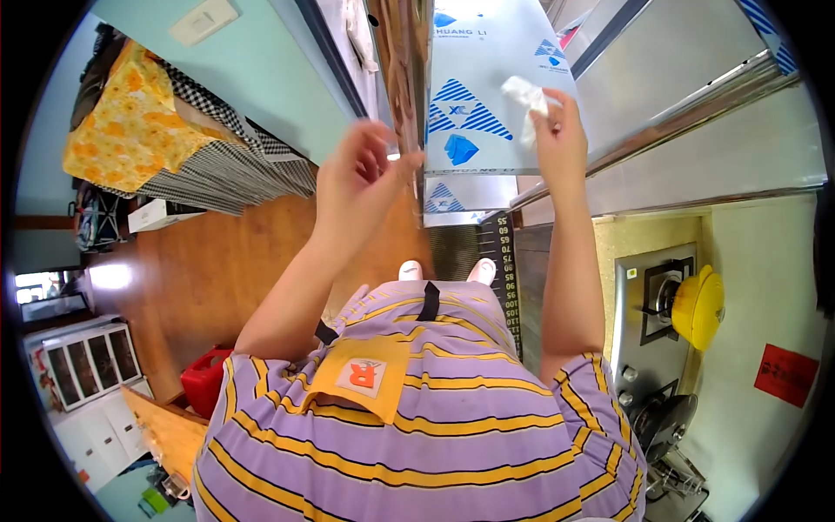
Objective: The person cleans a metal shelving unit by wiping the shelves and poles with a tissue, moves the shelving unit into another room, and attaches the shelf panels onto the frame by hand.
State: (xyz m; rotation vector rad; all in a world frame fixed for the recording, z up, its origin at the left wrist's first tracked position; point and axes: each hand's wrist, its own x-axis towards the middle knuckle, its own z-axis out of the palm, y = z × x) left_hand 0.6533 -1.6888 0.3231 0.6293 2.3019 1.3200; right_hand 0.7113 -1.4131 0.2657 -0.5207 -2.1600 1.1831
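Observation:
My right hand [562, 139] pinches a crumpled white tissue [526, 94] in front of a panel [496, 65] covered in white film with blue printed logos. Whether the tissue touches the panel I cannot tell. My left hand [361, 170] is raised near the panel's left edge, beside a brown frame [402, 78]. Its fingers are loosely bent and slightly blurred, the thumb stands apart, and nothing shows in it.
To the right, a gas stove [648, 300] carries a yellow pot [698, 307] and a dark lidded pan [665, 426]. On the left are a cloth-covered table [130, 122], a red container [205, 380] and a white cabinet [91, 365]. A dark mat [454, 252] lies by my feet.

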